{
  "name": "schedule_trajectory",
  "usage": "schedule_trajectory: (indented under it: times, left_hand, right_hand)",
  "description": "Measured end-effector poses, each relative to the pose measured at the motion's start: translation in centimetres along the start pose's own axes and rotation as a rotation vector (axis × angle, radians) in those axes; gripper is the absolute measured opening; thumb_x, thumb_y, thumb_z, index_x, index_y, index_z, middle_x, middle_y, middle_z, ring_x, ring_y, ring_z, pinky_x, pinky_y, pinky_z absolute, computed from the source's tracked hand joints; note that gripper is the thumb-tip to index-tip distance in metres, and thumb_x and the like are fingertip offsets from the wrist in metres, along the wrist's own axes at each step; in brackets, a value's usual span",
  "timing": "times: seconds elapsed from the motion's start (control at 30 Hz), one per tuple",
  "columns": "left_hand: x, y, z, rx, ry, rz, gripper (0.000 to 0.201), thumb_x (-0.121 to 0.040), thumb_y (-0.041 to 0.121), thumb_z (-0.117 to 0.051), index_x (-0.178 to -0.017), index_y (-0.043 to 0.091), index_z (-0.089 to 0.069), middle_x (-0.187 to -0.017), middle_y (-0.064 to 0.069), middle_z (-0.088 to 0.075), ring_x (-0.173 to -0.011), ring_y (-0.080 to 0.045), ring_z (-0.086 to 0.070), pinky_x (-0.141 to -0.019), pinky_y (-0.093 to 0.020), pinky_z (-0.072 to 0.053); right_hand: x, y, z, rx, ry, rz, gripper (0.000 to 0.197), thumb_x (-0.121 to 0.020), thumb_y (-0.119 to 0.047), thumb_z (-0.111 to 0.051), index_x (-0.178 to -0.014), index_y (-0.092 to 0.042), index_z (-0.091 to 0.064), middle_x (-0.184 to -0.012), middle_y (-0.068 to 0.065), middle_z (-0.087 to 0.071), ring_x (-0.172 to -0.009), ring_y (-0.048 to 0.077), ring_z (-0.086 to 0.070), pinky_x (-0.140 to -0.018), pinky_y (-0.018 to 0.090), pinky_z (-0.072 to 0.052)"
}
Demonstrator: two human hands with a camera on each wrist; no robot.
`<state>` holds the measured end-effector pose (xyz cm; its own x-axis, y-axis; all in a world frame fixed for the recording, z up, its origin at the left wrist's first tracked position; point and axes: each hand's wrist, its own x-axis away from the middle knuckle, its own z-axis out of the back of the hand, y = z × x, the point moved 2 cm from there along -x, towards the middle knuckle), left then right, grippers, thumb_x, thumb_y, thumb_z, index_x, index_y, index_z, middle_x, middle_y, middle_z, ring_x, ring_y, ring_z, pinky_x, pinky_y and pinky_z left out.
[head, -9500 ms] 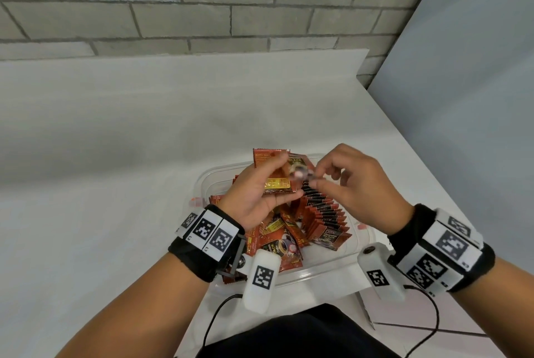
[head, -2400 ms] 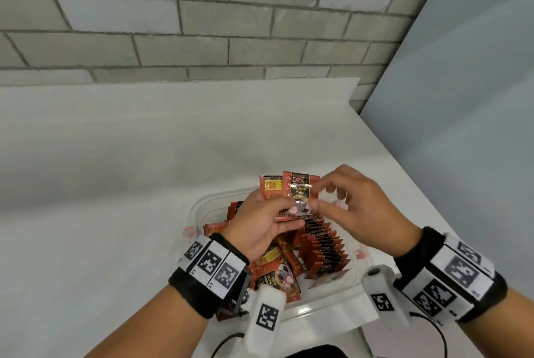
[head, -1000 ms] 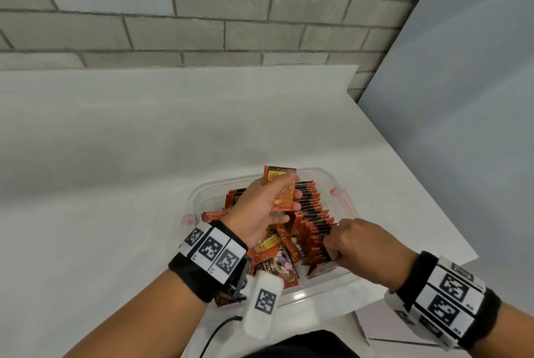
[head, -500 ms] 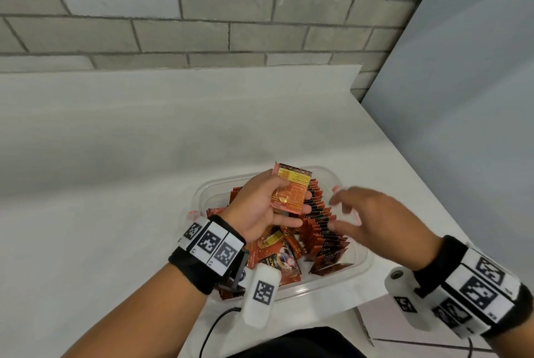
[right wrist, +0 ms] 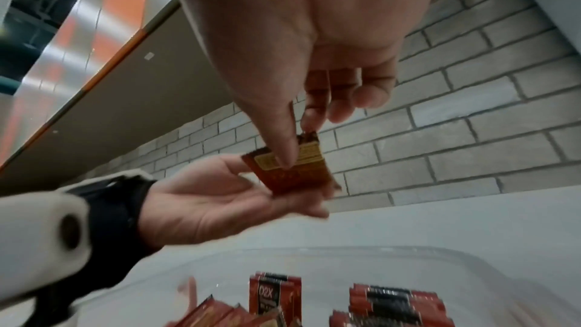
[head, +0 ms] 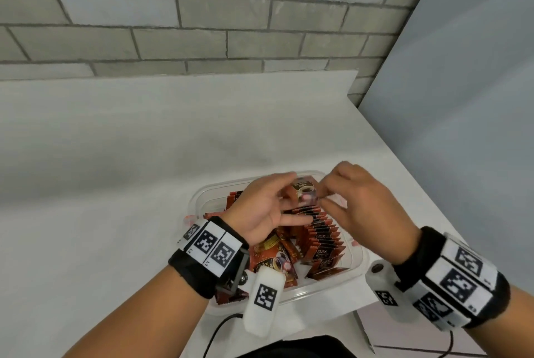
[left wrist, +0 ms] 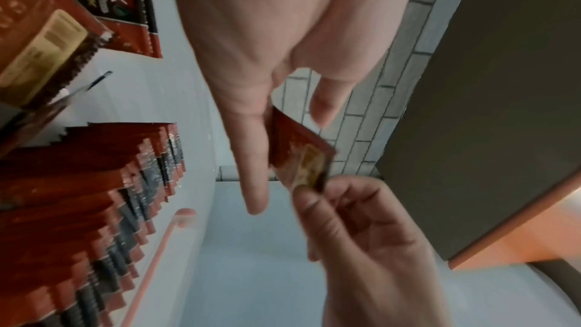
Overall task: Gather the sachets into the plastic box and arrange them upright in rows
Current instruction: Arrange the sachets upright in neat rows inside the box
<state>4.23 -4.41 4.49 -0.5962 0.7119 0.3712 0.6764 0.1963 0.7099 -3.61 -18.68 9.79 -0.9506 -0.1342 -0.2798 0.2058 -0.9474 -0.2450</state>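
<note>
Both hands are up over the clear plastic box (head: 357, 256), meeting in the middle on one small red foil sachet (head: 303, 190). Left hand (head: 261, 209) has it resting across the fingers with the thumb on top, palm turned up and inward. Right hand (head: 365, 207) pinches the other edge between thumb and index finger, rest of the fingers loosely curled. From the right wrist view you can see the yellow label on the sachet's back (right wrist: 290, 162) and the thumb pressing right on it, so it's clamped from both sides, held clear above the box and not touching anything inside.

Inside the box, on the right side, there's a neat row of red and black sachets standing upright (head: 323, 237), packed edge to edge and leaning a little. On the left side of the box, under the left wrist, a loose pile of red sachets (head: 274, 259) lies flat and jumbled. Box sits at the near edge of the white table (head: 130, 170), with a grey brick wall (head: 202, 25) behind it.
</note>
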Motion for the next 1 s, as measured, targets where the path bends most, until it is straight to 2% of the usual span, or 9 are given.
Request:
schedule_trajectory:
  times: [0.1, 0.27, 0.4, 0.5, 0.63, 0.73, 0.8, 0.9, 1.0]
  left_hand:
    - [-0.5, 0.7, -0.2, -0.1, 0.002, -0.078, 0.029, -0.094, 0.001, -0.05, -0.123, 0.0, -0.053, -0.108, -0.02, -0.065, -0.086, -0.026, -0.067, -0.077, -0.043, -0.058]
    - [-0.6, 0.3, -1.0, -0.228, -0.04, -0.083, 0.016, -0.094, -0.001, -0.052, -0.105, 0.005, -0.062, -0.091, -0.011, -0.069, -0.077, -0.019, -0.067, -0.074, -0.035, -0.057]
    - [-0.7, -0.9, -1.8, -0.257, -0.082, -0.056, 0.017, -0.094, 0.002, -0.052, -0.109, 0.0, -0.061, -0.093, -0.012, -0.067, -0.078, -0.017, -0.066, -0.073, -0.034, -0.057]
    - [-0.7, -0.8, -1.9, -0.341, -0.055, -0.013, 0.025, -0.097, 0.021, -0.053, -0.109, 0.002, -0.063, -0.103, -0.016, -0.069, -0.088, -0.023, -0.068, -0.08, -0.038, -0.056]
    - [-0.7, 0.4, -0.5, -0.492, 0.12, -0.038, 0.023, -0.095, 0.03, -0.055, -0.108, 0.013, -0.063, -0.102, -0.007, -0.071, -0.08, -0.016, -0.064, -0.06, -0.026, -0.048]
    - [-0.7, 1.2, 0.3, -0.373, 0.193, 0.04, 0.023, -0.093, 0.029, -0.058, -0.109, 0.013, -0.061, -0.107, -0.011, -0.068, -0.082, -0.02, -0.061, -0.061, -0.031, -0.05]
    - [-0.8, 1.2, 0.6, -0.339, 0.216, 0.105, 0.023, -0.093, 0.032, -0.056, -0.108, 0.015, -0.06, -0.11, -0.011, -0.064, -0.093, -0.022, -0.061, -0.074, -0.041, -0.054]
    - [-1.1, 0.9, 0.9, -0.364, 0.257, 0.185, 0.021, -0.092, 0.036, -0.055, -0.101, 0.018, -0.061, -0.114, -0.008, -0.06, -0.109, -0.026, -0.056, -0.094, -0.059, -0.044]
    - [-1.2, 0.2, 0.6, -0.382, 0.258, 0.244, 0.022, -0.091, 0.036, -0.057, -0.103, 0.019, -0.061, -0.117, -0.009, -0.057, -0.113, -0.026, -0.052, -0.099, -0.063, -0.037]
  right_hand:
    - [0.6, 0.5, -0.5, -0.077, -0.089, -0.038, 0.019, -0.079, -0.032, -0.073, -0.093, -0.02, -0.07, -0.087, -0.004, -0.053, -0.079, 0.016, -0.053, -0.066, 0.028, -0.046]
    - [0.4, 1.1, 0.4, -0.113, 0.076, -0.085, 0.026, -0.088, -0.026, -0.063, -0.114, -0.022, -0.063, -0.103, -0.006, -0.053, -0.093, 0.009, -0.051, -0.081, 0.017, -0.04]
    - [0.0, 1.4, 0.0, -0.152, -0.112, -0.165, 0.046, -0.091, -0.021, -0.06, -0.135, -0.026, -0.048, -0.11, -0.01, -0.057, -0.094, -0.001, -0.052, -0.087, 0.015, -0.043]
    - [0.3, 2.1, -0.1, -0.202, -0.191, -0.204, 0.046, -0.092, -0.018, -0.059, -0.136, -0.027, -0.047, -0.096, -0.019, -0.054, -0.079, -0.009, -0.05, -0.076, 0.003, -0.038]
    - [1.9, 2.9, 0.0, -0.227, -0.254, -0.191, 0.027, -0.093, -0.012, -0.056, -0.115, -0.027, -0.06, -0.098, -0.016, -0.059, -0.085, 0.001, -0.056, -0.076, 0.014, -0.043]
    - [3.5, 3.1, -0.3, -0.269, -0.413, -0.158, 0.023, -0.092, -0.009, -0.056, -0.102, -0.029, -0.061, -0.095, -0.017, -0.06, -0.085, 0.003, -0.055, -0.073, 0.016, -0.043]
    - [4.1, 3.1, -0.4, -0.266, -0.48, -0.147, 0.023, -0.092, -0.009, -0.054, -0.103, -0.028, -0.061, -0.096, -0.018, -0.06, -0.087, 0.001, -0.053, -0.074, 0.014, -0.042]
    - [4.3, 3.1, -0.4, -0.271, -0.501, -0.161, 0.022, -0.093, -0.01, -0.053, -0.105, -0.028, -0.06, -0.097, -0.021, -0.058, -0.089, 0.001, -0.052, -0.077, 0.017, -0.043]
    - [4.3, 2.7, -0.6, -0.26, -0.575, -0.157, 0.023, -0.094, -0.012, -0.051, -0.107, -0.029, -0.059, -0.099, -0.021, -0.058, -0.089, 0.001, -0.052, -0.079, 0.02, -0.044]
